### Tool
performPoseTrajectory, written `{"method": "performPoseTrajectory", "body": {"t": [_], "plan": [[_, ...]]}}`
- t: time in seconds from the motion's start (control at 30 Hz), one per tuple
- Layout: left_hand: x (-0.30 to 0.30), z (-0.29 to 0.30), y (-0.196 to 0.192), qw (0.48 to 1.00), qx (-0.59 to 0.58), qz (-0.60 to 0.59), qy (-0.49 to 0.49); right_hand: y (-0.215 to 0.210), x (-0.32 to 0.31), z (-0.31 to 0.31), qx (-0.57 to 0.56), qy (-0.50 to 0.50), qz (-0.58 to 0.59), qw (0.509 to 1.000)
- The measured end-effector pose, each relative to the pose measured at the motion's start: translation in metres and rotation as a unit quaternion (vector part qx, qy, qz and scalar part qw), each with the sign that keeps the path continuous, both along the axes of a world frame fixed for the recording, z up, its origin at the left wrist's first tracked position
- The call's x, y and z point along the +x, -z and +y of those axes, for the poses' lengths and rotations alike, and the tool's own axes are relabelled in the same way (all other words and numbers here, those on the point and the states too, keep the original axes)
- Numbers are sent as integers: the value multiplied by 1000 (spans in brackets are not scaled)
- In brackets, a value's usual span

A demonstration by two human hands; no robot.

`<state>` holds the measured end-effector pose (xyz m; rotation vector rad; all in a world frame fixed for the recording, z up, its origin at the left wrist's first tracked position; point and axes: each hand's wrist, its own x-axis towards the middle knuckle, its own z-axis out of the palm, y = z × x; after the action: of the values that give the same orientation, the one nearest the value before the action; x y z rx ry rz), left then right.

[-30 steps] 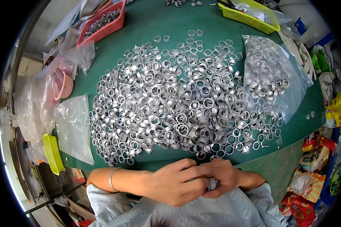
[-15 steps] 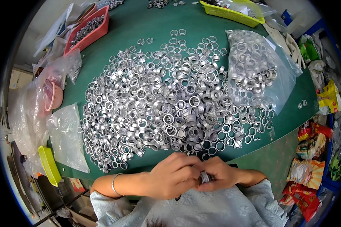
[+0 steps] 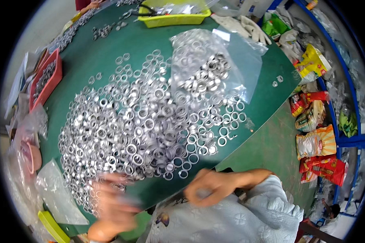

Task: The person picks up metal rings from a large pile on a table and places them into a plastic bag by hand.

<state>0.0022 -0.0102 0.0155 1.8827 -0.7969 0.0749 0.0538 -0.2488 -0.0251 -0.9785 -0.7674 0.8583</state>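
Observation:
A broad heap of silver metal rings (image 3: 129, 121) is spread over the green table. My left hand (image 3: 113, 198) reaches over the heap's near left edge, so smeared by motion that its fingers and anything in them are unclear. Close to the table's near edge, in front of my shirt, my right hand (image 3: 211, 187) is curled closed. A blurred grey patch shows inside its fingers, apparently metal rings, partly hidden. Beyond the heap, toward the right, lies a clear plastic bag (image 3: 241, 69) partly filled with more rings.
At the back stands a yellow-green tray (image 3: 174, 20), with white gloves (image 3: 251, 29) to its right. A red bin (image 3: 54, 83) of small parts sits at the left, above a flat plastic bag (image 3: 59, 198). Packaged goods (image 3: 315, 141) line a blue rack at the right. Another person's hand (image 3: 94, 5) shows at the far edge.
My hands were together at the rings; now the left has swung left to the heap while the right stays near my body. The view has turned, shifting the table leftward.

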Motion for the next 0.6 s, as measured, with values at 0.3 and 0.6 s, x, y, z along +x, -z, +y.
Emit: {"method": "performPoseTrajectory", "body": {"t": [0.3,0.6], "plan": [[32,12,20,957,98,48,-270,-1,29,-14,-93,86,149,981],[39,55,50,895,156,-5,-419,21,18,-4,-29,122,311,942]]}}
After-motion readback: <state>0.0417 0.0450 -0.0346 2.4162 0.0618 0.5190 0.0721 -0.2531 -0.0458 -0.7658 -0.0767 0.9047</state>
